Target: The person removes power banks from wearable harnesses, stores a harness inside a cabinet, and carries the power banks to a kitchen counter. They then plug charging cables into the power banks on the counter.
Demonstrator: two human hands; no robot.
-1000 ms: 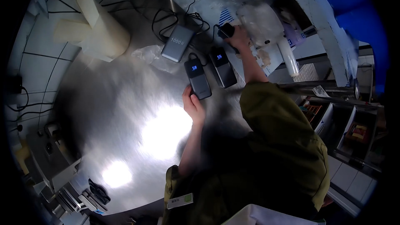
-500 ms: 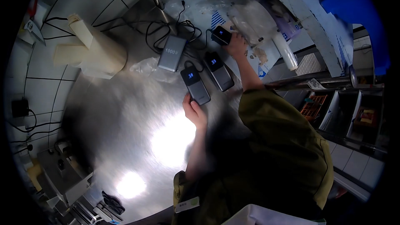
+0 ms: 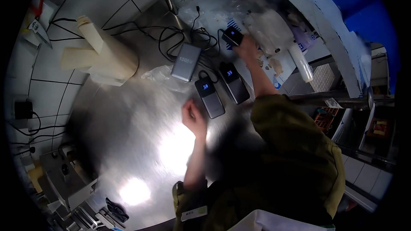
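Observation:
My right hand [image 3: 247, 48] grips the near end of a dark power bank [image 3: 232, 36] with a small lit display, at the back right of the metal table. My left hand [image 3: 194, 119] is over the table, its fingers loosely curled and apart from the thumb, with nothing in it. Just right of it lies a grey power bank [image 3: 212, 103] reading 58, not touched by the hand. Beside that one lies another power bank [image 3: 236, 89] reading 55. A larger grey block [image 3: 186, 62] marked 1000 and a blurred letter lies behind them.
Black cables [image 3: 171, 38] tangle behind the power banks. A cream paper roll [image 3: 113, 62] stands at the left back. Clear plastic wrap [image 3: 165, 77] lies near the block, and plastic bags [image 3: 269, 30] are piled at the back right. A metal appliance [image 3: 64, 179] sits at lower left.
My left hand has come off the power bank reading 58 and moved left of it. My right hand stays on the far power bank. The whole view has shifted slightly.

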